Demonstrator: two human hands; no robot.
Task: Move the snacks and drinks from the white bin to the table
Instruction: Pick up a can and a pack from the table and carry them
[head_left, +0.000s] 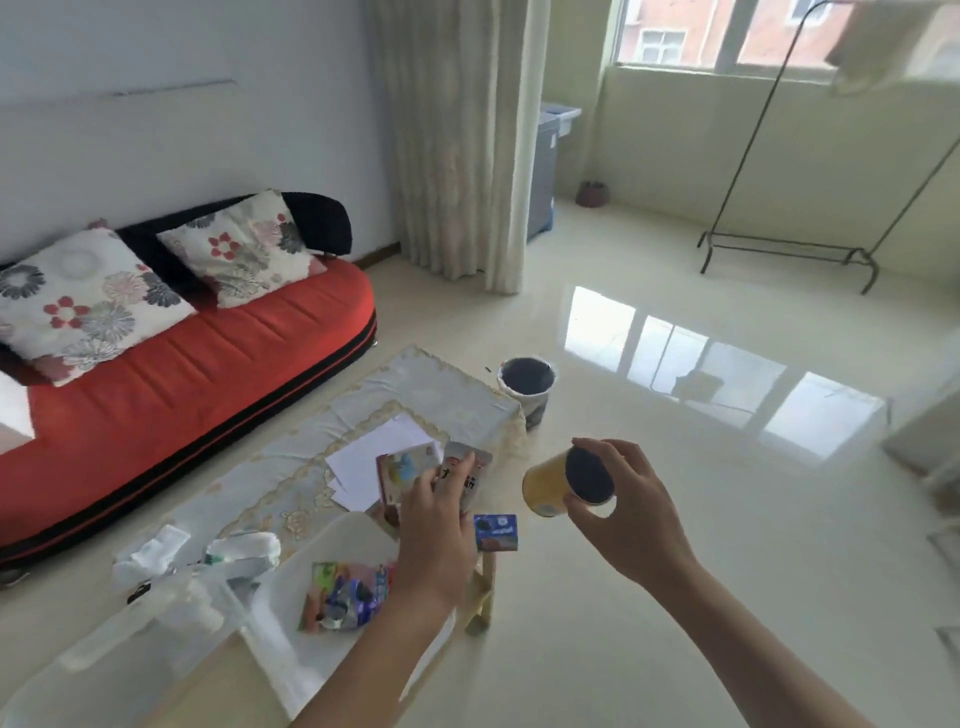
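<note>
My left hand (434, 525) grips a grey and red snack packet (470, 478) over the near right part of the table (431, 395). Beside it a pink and blue snack packet (402, 473) stands against the same hand; whether the hand holds it too I cannot tell. My right hand (621, 506) holds a yellow can (550, 486) with a dark end, tilted, in the air off the table's right edge. A small blue carton (496, 531) sits by the table's edge. The white bin (291, 577) lies below my left arm, with colourful snack wrappers (345, 597) inside.
White paper sheets (374, 457) lie on the lace-edged tablecloth. Crumpled white wrapping (208, 558) and a clear lid (130, 649) sit to the bin's left. A red sofa (182, 364) runs along the left. A dark-lined bucket (527, 382) stands on the glossy floor past the table.
</note>
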